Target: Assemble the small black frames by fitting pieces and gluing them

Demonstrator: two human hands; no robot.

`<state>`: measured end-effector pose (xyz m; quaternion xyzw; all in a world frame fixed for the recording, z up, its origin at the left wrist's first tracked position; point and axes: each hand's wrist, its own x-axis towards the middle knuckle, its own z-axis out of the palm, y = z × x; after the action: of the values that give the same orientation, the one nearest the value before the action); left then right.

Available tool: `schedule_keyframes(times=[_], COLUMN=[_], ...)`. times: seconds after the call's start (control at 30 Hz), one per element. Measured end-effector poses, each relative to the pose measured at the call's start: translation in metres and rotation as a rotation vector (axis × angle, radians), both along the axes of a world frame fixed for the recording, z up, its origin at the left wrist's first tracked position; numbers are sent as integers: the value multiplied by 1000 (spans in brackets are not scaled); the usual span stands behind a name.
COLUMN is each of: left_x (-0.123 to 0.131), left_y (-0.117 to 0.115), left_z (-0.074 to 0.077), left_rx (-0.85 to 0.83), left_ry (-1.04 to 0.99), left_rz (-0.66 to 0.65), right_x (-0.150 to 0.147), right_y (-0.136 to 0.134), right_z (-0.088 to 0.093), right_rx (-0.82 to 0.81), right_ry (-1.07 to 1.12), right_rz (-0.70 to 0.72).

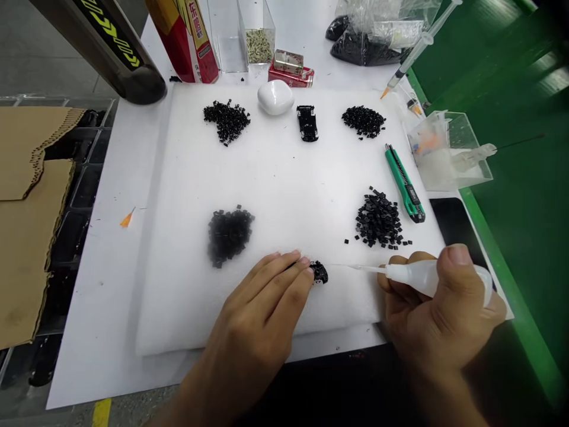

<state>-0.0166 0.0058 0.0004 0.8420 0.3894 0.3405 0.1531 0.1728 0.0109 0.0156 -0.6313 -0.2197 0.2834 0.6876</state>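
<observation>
White squeeze bottle (424, 277) sits closed in the right hand (438, 308), nozzle aimed at a black clump (319, 272) at six o'clock on the foam pad (178, 308); the left hand (253, 314) touches it, apparently steadying, grip unclear.

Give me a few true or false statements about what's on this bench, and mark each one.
The right hand holds a white squeeze bottle with a thin tip. True.
The left hand grips the green utility knife. False: the knife lies on the white pad, and the left fingers rest against a small black piece.
A black car-shaped model sits near the pad's far edge. True.
Corrugated cardboard lies to the right of the pad. False: it lies to the left.
</observation>
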Motion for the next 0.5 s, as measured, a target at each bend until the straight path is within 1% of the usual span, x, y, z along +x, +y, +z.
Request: schedule_keyframes(times=[0.13,0.3,0.5], left_x=[1,0,0], left_y=[-1,0,-1], left_z=[0,-1,-1], left_rx=[-27,-58,-72], left_ry=[-26,-59,-53], left_rz=[13,-4,-3], right_x=[0,-2,-2], right_y=[1,0,-1], right_z=[-1,-3,-5], right_rx=[-1,-21,-49], right_ry=[-46,-78,-93], right_rz=[42,-17,-37])
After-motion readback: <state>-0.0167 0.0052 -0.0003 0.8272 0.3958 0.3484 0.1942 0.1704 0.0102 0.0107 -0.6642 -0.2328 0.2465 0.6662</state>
